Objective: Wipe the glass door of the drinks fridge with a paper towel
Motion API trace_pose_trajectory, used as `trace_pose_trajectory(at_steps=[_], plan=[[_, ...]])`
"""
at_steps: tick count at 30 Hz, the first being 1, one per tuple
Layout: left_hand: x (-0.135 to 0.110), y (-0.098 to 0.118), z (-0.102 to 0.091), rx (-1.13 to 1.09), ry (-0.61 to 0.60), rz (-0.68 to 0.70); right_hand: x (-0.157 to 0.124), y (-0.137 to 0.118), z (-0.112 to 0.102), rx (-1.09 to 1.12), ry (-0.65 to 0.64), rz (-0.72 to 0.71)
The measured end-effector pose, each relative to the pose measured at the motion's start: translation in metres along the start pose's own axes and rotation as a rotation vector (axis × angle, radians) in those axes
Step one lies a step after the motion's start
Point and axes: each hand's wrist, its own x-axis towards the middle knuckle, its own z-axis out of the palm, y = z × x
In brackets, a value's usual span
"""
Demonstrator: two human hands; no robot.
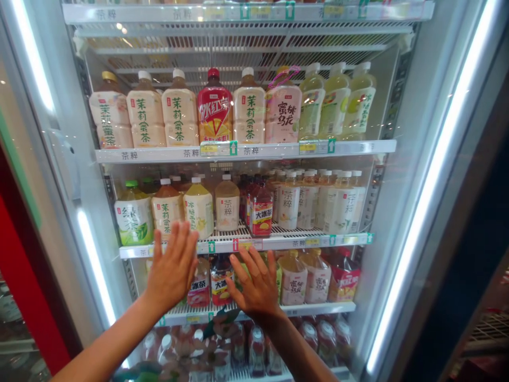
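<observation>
My left hand [173, 265] is raised with its fingers stretched out, holding nothing, in front of the lower middle shelf. Just beyond its fingertips stands a jasmine tea bottle [161, 204], beside a pale yellow bottle [198, 212]. My right hand [254, 278] is also spread and holds nothing, its fingertips near the price strip [274, 244]. A dark bottle with a red and yellow label [261, 212] stands above it on that shelf. Between my hands, one shelf lower, are dark iced tea bottles [220, 278]. Some bottles behind my hands are hidden.
An upper shelf [159, 155] carries a row of large bottles, among them a red one [214, 109] and a pink one [283, 114]. Small white-capped bottles [289, 199] crowd the middle shelf's right. Bright light strips [433, 185] run down both sides. More bottles [256, 339] stand at the bottom.
</observation>
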Motion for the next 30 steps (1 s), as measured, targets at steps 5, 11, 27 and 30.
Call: trace_pose_trajectory(at_steps=[5, 11, 27, 30], plan=[[0.006, 0.001, -0.001, 0.012, -0.055, 0.085, 0.001, 0.0, -0.001, 0.0, 0.008, -0.016], [0.004, 0.003, 0.001, -0.04, -0.049, 0.104, -0.004, 0.001, -0.004, 0.021, 0.027, -0.009], [0.022, 0.0, 0.001, 0.02, 0.001, -0.033, -0.005, -0.001, -0.005, 0.012, 0.029, 0.04], [0.016, 0.006, 0.002, 0.009, -0.025, 0.041, -0.005, -0.001, -0.005, 0.01, 0.033, 0.056]])
